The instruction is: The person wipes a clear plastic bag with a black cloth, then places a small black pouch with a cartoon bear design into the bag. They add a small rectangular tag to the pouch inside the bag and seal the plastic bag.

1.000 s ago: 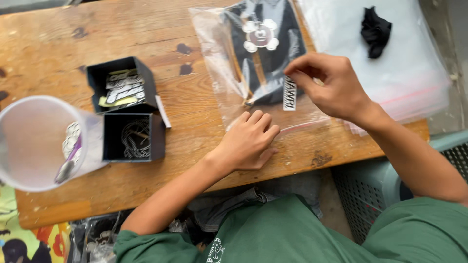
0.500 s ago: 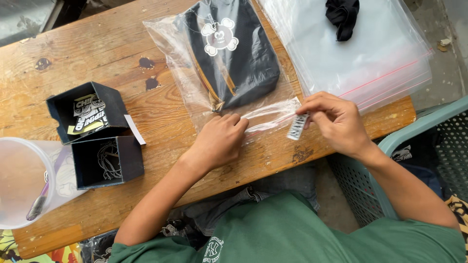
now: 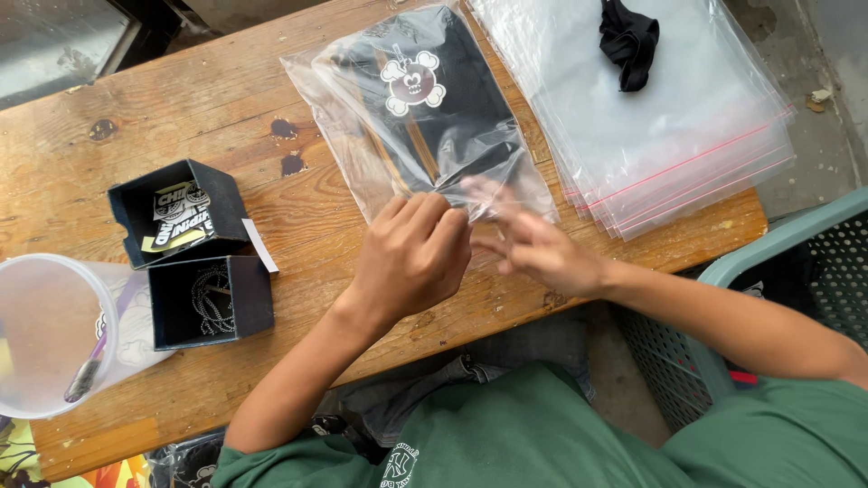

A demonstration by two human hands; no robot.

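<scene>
Head view showed your left hand [image 3: 411, 258] curled, fingers pressed together, pinching the near edge of the clear bag [image 3: 362, 136] that lay on the wooden bench [image 3: 271, 99]. Your right hand [image 3: 533, 248] sat just beside it at the same edge, fingers loosely spread and blurred, so you could not tell whether it gripped the plastic or only touched it. Inside the bag lay a folded black garment [image 3: 452, 99] with a white skull-shaped print near its far end. What could go wrong, in my judgement: the thin plastic looked slippery and creased, so an uneven pull from one hand could wrinkle the edge, leave it gaping, or drag the bag toward the bench edge, which was close to your hands. To the right lay a stack of empty clear bags [image 3: 687, 136] with red strips along their near edges, overhanging the bench slightly, with a small black cloth [image 3: 628, 41] on top; a careless elbow could push the stack off. To the left stood two small open black boxes, one [image 3: 176, 212] holding black-and-white stickers and a yellow slip, the other [image 3: 212, 303] holding a thin chain. A round translucent tub [image 3: 41, 316] sat at the far left.
</scene>
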